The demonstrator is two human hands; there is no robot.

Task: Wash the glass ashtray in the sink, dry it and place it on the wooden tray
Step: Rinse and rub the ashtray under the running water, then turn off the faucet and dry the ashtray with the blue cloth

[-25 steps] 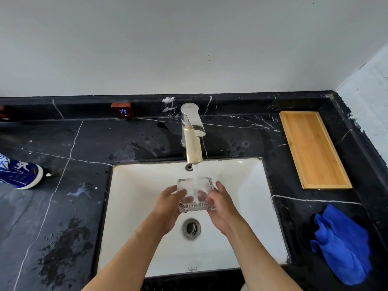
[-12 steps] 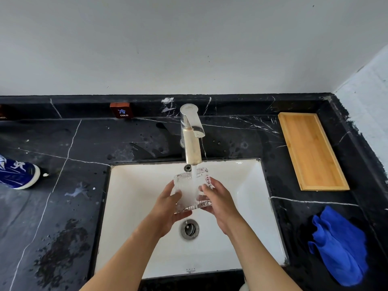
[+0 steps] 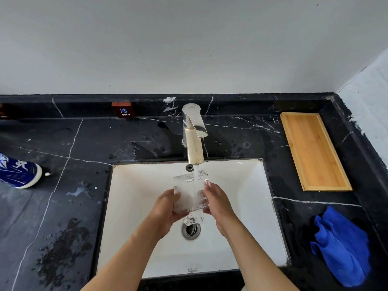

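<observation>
Washing is under way, I'd say: the ashtray [image 3: 190, 193] sits mid-frame over the sink [image 3: 252, 217], tipped on edge under the tap's [image 3: 194, 141] running stream. Drying and placing are not yet done; the blue cloth [image 3: 342, 248] lies at lower right, and the tray [image 3: 315, 150] at upper right holds nothing. Left hand [image 3: 165, 211] and right hand [image 3: 218, 203] each curl their fingers [image 3: 171, 195] around an opposite side of the glass, clasping it between them.

Both hands, left [image 3: 168, 208] and right [image 3: 217, 203], reach forward, fingers curled inward, palms facing.
</observation>
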